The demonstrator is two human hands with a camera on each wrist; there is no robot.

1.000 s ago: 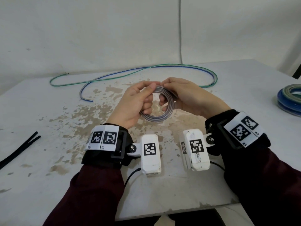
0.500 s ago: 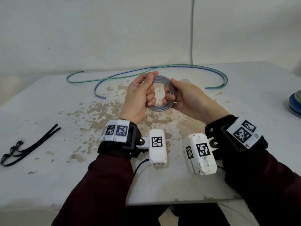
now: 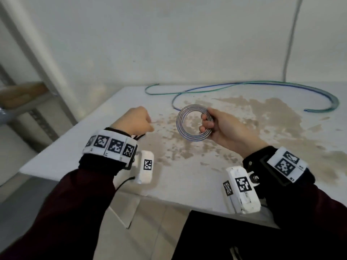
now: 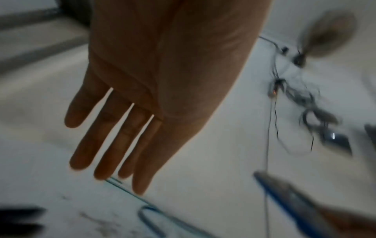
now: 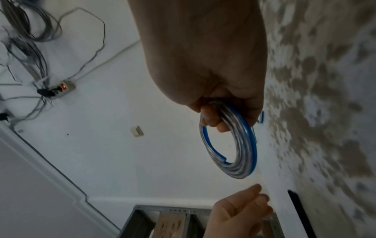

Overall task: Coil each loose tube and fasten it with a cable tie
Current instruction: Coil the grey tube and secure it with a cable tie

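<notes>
Table (image 3: 187, 177), white with brown worn patches, carries the scene. Near its far edge lie loose tubes (image 3: 262, 85), one blue and one green, in a long curve. Above the middle the right hand (image 3: 223, 126) grips a coiled tube (image 3: 187, 136), clear with a blue stripe, fingers curled through the ring. It looks light and springy, likely to unwind if released, so the hold belongs across all the turns. The left hand (image 3: 134, 121) reaches toward the left edge, its fingers straight and spread in the wrist view. Under it a dark strand (image 3: 139, 136) shows, probably cable ties, though mostly hidden. The left wrist view is blurred.
</notes>
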